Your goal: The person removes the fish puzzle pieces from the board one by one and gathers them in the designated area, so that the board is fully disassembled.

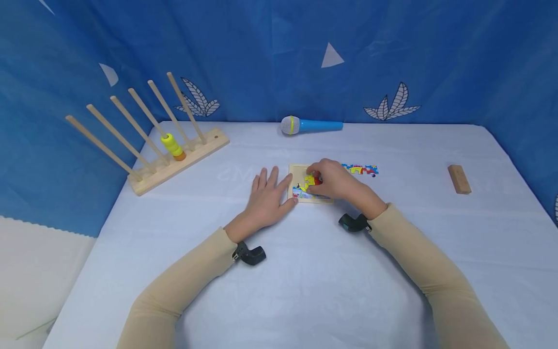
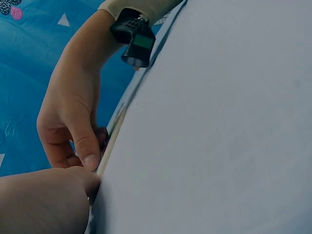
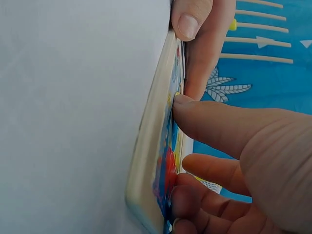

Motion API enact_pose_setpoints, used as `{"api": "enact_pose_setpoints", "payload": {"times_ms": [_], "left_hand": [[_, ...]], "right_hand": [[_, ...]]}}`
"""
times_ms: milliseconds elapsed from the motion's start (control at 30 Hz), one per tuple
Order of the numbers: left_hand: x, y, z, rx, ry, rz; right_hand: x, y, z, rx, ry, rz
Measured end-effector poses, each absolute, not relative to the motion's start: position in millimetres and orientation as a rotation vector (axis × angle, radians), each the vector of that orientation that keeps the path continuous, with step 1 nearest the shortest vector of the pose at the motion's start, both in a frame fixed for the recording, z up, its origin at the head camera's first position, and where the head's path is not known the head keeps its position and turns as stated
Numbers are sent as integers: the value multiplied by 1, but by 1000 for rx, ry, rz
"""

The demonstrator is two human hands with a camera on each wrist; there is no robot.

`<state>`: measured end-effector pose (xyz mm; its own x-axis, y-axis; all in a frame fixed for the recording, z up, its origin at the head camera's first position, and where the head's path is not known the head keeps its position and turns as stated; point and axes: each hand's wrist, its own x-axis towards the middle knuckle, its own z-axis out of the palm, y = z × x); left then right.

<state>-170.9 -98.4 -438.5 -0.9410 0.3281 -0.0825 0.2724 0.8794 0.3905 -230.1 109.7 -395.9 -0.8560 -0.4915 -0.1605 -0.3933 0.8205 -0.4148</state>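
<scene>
The right hand (image 1: 337,183) is above a small wooden tray (image 1: 298,171), which lies near the middle of the white-covered table (image 1: 305,276). Its thumb and bent fingers hold the yellow-and-red puzzle pieces (image 1: 310,180) between them, inside the tray; I cannot tell whether these pieces are lifted or lie flat. Along the lower side of the tray there is a picture strip (image 1: 301,194) in blue and other colours, while the upper left part shows bare wood. In the right wrist view the thumb tip touches the coloured surface, well apart from the curled fingers.

The left hand (image 1: 267,201) lies flat on the table with the fingers spread wide and holds nothing. Its forefinger and thumb reach to the left edge and the lower left corner of the tray.

Just to the right of the tray, partly behind the right hand, lies a row of colourful pieces (image 1: 361,169). Behind the tray, a toy microphone (image 1: 320,125) with blue handle lies near the blue curtain (image 1: 261,58). A wooden block (image 1: 459,179) is far to the right. At the left stands a rack (image 1: 150,181) with six tilted pegs, one carrying yellow rings (image 1: 171,143) over an orange one.
</scene>
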Motion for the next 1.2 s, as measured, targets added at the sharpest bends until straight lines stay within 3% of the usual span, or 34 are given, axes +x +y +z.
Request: {"api": "enact_pose_setpoints", "payload": {"times_ms": [1200], "left_hand": [[-170, -97, -438, 455, 2901, 566]], "right_hand": [[-228, 111, -396, -717, 2671, -619]]}}
